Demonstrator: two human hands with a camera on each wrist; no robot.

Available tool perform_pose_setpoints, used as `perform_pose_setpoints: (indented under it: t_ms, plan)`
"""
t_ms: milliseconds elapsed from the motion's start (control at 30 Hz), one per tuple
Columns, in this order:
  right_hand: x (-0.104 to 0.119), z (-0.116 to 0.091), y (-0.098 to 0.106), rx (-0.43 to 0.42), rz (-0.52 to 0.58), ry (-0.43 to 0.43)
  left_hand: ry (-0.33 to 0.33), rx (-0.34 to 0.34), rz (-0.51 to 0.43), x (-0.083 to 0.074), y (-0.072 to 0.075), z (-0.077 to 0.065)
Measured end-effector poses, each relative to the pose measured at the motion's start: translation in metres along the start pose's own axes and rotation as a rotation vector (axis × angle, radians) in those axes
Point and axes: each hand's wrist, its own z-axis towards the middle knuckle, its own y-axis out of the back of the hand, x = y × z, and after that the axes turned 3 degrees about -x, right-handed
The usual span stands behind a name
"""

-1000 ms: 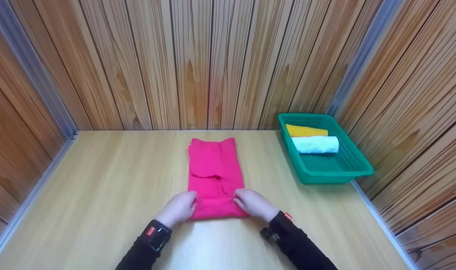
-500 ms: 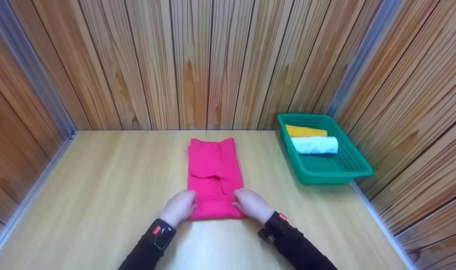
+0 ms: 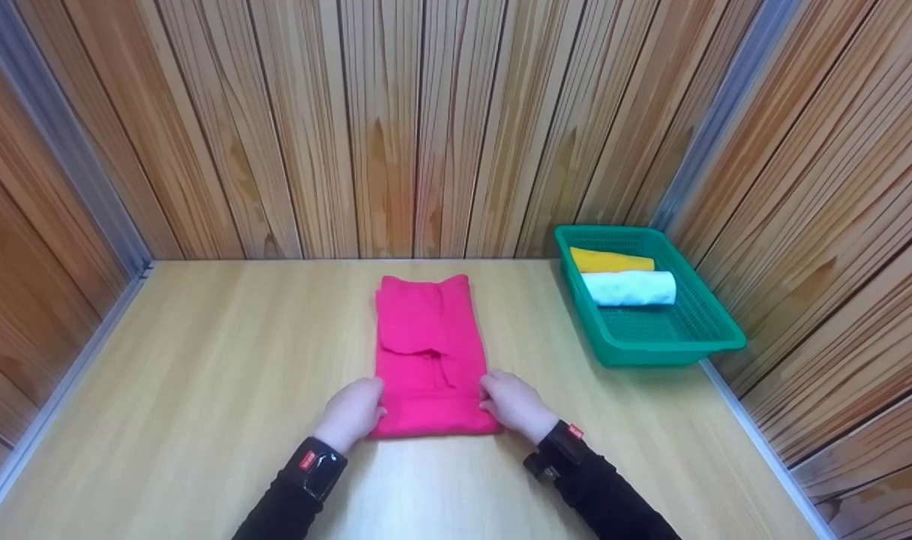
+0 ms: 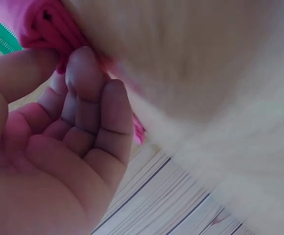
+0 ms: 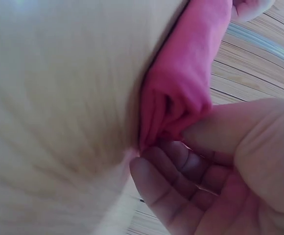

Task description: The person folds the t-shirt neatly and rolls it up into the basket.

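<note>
Two narrow pinches hold the pink cloth by its near end: the left hand has the left edge between thumb and fingers, the right hand the right edge opposite. Between them runs the roll, the cloth's near end turned over on itself; both wrist views show layers tucked inside its ends, right against the fingertips. Beyond the fingers, the rest of the cloth lies flat, reaching away from the person toward the back wall, with a flap and a small gap about midway. Its sides appear to be folded in already, and the rolling looks only just begun: most of the length is unrolled. Black sleeves come in from the near side of the table. Well apart from the right hand, near the far right corner, stands a green basket. In it a white bundle lies just in front of a yellow one; both look finished, while the pink cloth is outside, on the table.
</note>
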Motion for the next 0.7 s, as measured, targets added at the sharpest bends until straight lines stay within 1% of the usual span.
perform_pose_setpoints:
  t_ms: [33,100,200,267,367,533,700]
  plan:
    - [0.0,0.0,0.001,-0.01,-0.006,0.008,-0.005,-0.006,0.018,-0.001,0.001,0.0]
    - [0.0,-0.001,0.003,-0.043,-0.025,0.03,-0.029,-0.041,0.062,-0.004,0.002,-0.001]
    - [0.003,-0.005,0.007,-0.105,-0.058,0.073,-0.074,-0.124,0.134,-0.008,0.005,-0.005]
    - [0.007,-0.008,0.009,-0.144,-0.068,0.093,-0.102,-0.182,0.164,-0.01,0.007,-0.008]
    - [0.016,-0.013,0.014,-0.191,-0.077,0.123,-0.139,-0.244,0.174,-0.015,0.012,-0.014]
    - [0.032,-0.026,0.019,-0.242,-0.065,0.205,-0.247,-0.335,0.17,-0.023,0.015,-0.028]
    - [0.042,-0.038,0.015,-0.276,-0.055,0.289,-0.309,-0.38,0.179,-0.026,0.01,-0.041]
